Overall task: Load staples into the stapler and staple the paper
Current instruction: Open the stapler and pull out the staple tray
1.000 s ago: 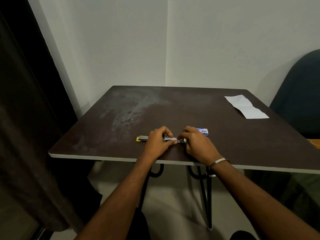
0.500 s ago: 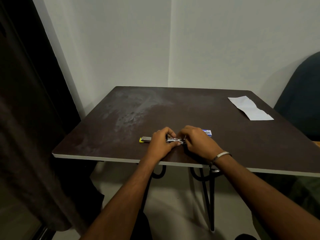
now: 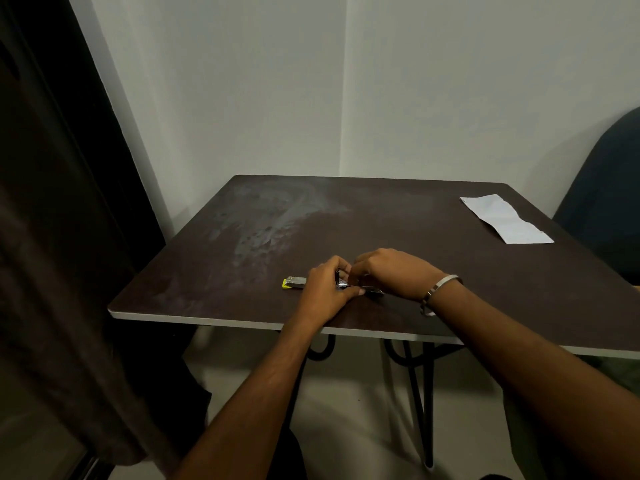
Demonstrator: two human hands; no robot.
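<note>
Both hands are seen working close together near the front edge of the dark brown square tabletop (image 3: 415, 230). The left hand (image 3: 325, 289) is curled round the small metal stapler with a yellow-green end (image 3: 294, 282), w/ fingers over its middle and thumb along the near side; the stapler lies flat on the table, its yellow-green end poking out to the left. The right hand (image 3: 391, 271) is bent over the stapler's other end, fingertips pinched at the shiny metal part (image 3: 343, 281) just beside the left fingers; whether staples are held there can't be told. A silver metal bangle (image 3: 441, 287) is worn on the right wrist. The white folded strip of paper (image 3: 505, 218) lies flat at the far right corner, well apart from the hands. A dark blue chair back (image 3: 602, 202) is seen beyond the table's right side, a dark brown curtain (image 3: 52, 237) at left, black metal table legs (image 3: 419, 393) below
</note>
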